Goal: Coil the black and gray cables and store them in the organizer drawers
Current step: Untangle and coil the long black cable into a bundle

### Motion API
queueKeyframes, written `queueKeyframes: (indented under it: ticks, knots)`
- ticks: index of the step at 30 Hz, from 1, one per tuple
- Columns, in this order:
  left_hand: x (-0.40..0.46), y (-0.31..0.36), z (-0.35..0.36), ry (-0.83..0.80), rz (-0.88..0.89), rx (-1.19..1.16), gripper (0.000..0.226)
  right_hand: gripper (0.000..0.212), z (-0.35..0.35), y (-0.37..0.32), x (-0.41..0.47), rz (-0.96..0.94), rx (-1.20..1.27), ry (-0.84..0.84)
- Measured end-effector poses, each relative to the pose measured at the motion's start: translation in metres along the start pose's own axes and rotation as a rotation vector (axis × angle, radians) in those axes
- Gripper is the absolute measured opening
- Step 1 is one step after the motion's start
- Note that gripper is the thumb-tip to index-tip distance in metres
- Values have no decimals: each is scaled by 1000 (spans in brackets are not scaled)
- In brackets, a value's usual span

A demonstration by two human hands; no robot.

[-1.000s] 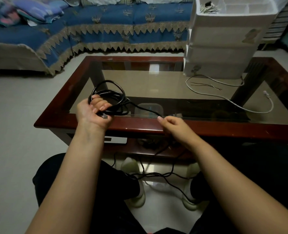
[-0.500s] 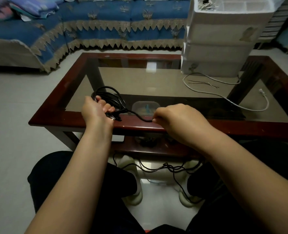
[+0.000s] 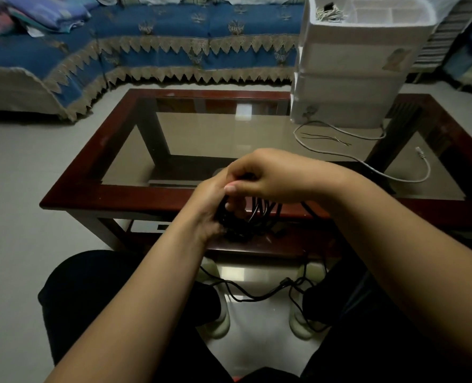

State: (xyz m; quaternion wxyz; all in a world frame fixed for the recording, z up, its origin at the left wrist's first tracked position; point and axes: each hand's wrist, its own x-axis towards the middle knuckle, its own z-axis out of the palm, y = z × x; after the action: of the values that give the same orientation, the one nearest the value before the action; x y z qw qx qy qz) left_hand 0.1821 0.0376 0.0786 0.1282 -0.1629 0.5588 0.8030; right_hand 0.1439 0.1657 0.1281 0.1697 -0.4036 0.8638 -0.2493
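Note:
The black cable (image 3: 259,214) hangs in several loops from my two hands, just in front of the table's near edge. My left hand (image 3: 210,205) grips the bundle from the left. My right hand (image 3: 273,175) is curled over the top of the loops, touching the left hand. The cable's loose tail (image 3: 257,295) trails on the floor between my feet. The gray cable (image 3: 367,164) lies uncoiled on the glass at the right. The white organizer (image 3: 351,81), a stack of drawers, stands at the far right of the table.
The glass-topped coffee table (image 3: 118,192) has a dark red wooden frame. Thin loose wires (image 3: 329,138) lie beside the gray cable. The organizer's top tray (image 3: 367,12) holds small ties. A blue-covered sofa (image 3: 174,31) runs behind the table.
My right hand has moved left and up to meet the left hand over the coil. The coil has come off the glass and now hangs below the hands at the table's edge.

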Motion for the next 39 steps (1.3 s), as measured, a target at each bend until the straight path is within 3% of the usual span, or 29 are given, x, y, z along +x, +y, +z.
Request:
queueKeyframes:
  ticks: [6,12,16,21,23,27,29,31,33,37,39]
  knots:
    - [6,-3,-3,-140,-55,-186,33,14,5,14,3,79,213,146]
    - [10,-6,-8,-206,-95,-263,42,10,9,19,5,161,162,251]
    - [13,-8,-14,-314,-179,-329,45,33,12,23,3,294,-9,391]
    - [16,-10,-22,-491,-233,-338,47,67,10,27,1,476,-215,296]
    - [16,-12,-20,-527,-221,-331,50,70,6,35,0,482,-37,182]
    - [17,-14,-21,-603,-237,-365,46,41,12,56,-9,284,790,-192]
    - [17,-10,-25,-618,-239,-370,42,44,18,68,-14,245,1099,-259]
    - [15,-8,-25,-542,-228,-313,39,40,25,78,-17,265,1171,-245]
    - [12,-8,-21,-439,-185,-204,37,17,33,77,-19,265,1155,-187]
    - [11,-3,-12,-376,-85,-32,35,22,51,67,-23,179,1559,-13]
    - [11,-2,-10,-352,-42,18,36,31,57,57,-20,174,1625,143]
